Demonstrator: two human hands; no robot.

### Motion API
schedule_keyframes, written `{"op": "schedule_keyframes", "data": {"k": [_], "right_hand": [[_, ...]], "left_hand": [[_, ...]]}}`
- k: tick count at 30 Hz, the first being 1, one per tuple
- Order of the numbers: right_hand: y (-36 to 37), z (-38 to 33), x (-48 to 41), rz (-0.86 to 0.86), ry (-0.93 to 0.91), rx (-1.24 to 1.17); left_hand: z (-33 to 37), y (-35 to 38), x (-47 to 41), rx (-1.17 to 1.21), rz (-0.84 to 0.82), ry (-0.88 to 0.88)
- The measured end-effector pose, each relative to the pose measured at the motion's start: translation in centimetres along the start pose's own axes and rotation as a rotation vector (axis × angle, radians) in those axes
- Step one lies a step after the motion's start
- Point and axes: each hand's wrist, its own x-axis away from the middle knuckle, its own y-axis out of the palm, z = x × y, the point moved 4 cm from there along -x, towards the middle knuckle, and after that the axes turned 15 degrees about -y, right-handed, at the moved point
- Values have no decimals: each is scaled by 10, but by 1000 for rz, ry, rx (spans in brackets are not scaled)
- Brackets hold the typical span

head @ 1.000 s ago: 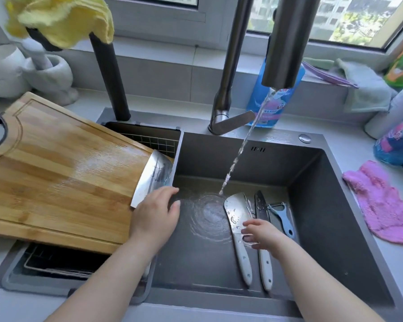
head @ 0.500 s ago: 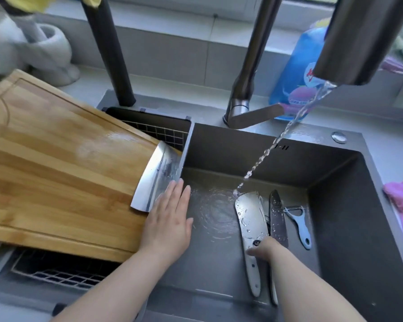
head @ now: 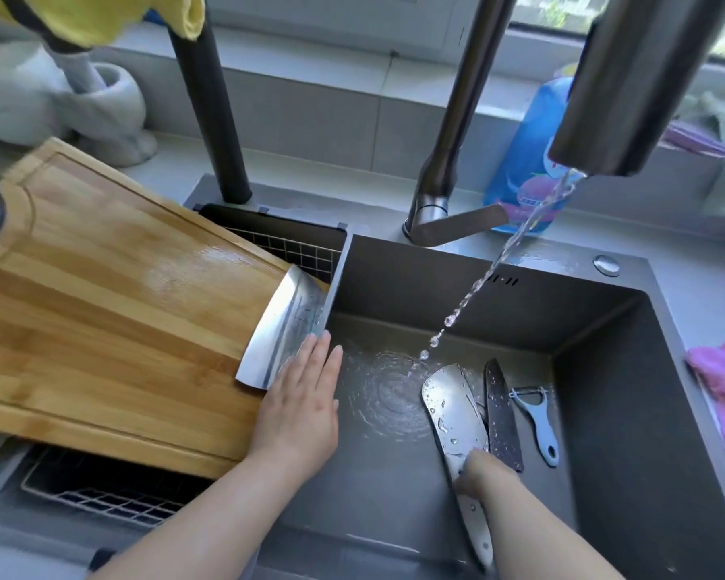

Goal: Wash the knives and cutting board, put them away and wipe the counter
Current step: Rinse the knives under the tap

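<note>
Left hand (head: 298, 408) lies flat against the cleaver (head: 283, 328) at the cutting board's (head: 101, 295) right end. Right hand (head: 484, 473) grips the silver knife (head: 453, 408).

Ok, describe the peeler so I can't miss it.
Start at the dark sink basin, right of the water stream. Three utensils lie side by side; the peeler is rightmost, short with a pale blue handle, unlike the dark speckled knife beside it.

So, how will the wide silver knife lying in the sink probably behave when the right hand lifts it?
The wide silver metal knife is likely slippery: water drops sit on its blade. Its broad blade looks stiff and probably front-heavy, so it may dip from the right hand at its handle.
</note>
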Motion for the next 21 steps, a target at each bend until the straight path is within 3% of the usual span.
{"op": "schedule_keyframes", "data": {"k": [12,19,21], "right_hand": [[1,-10,7,-85,-35,72],[-20,-13,33,32,-106,-437],[-34,-18,46,124,-144,-446]], "left_hand": [[-1,6,1,27,-65,-35],[-1,3,1,77,-76,-39],[-1,3,1,74,-87,-35]]}}
